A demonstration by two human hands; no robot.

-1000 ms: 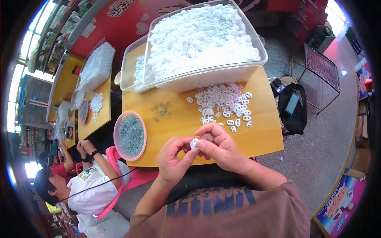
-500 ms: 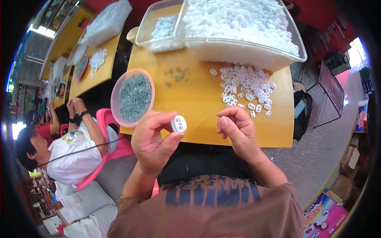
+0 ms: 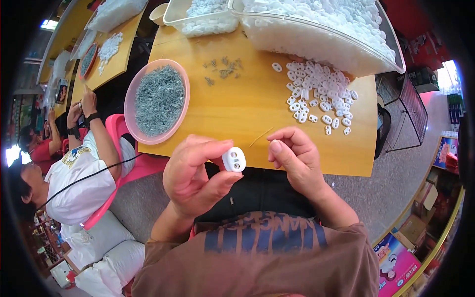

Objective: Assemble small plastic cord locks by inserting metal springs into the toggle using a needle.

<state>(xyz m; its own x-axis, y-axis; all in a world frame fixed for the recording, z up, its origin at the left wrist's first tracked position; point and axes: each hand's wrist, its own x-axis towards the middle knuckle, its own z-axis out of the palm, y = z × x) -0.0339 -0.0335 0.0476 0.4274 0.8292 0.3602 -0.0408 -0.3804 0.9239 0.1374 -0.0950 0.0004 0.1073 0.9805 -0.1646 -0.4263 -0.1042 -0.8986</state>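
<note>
Between the thumb and forefinger of my left hand [image 3: 200, 171] is a white oval cord lock [image 3: 234, 160]. Its face shows two round holes, with a small greyish piece between them. My right hand [image 3: 298, 156] hovers to its right, thumb and fingers curled together. Whatever those fingertips may hold is too small or hidden to make out. A thin yellowish stick or line [image 3: 261, 137] shows against the table [image 3: 232, 109] beside them. Left of my hands, a pink bowl [image 3: 129, 106] is full of small metal springs [image 3: 161, 99].
Several loose springs [image 3: 223, 69] lie mid-table. To the right spreads a pile of white cord-lock pieces [image 3: 316, 86]. Behind it stands a large clear bin [image 3: 316, 37] of white parts, with a smaller bin [image 3: 213, 27] alongside. Another person [image 3: 84, 168] sits at left on a pink chair [image 3: 116, 183].
The whole view has shifted with my head. The cord lock's face has turned slightly, and its two holes look more open than before. My hands stay close to the same places.
</note>
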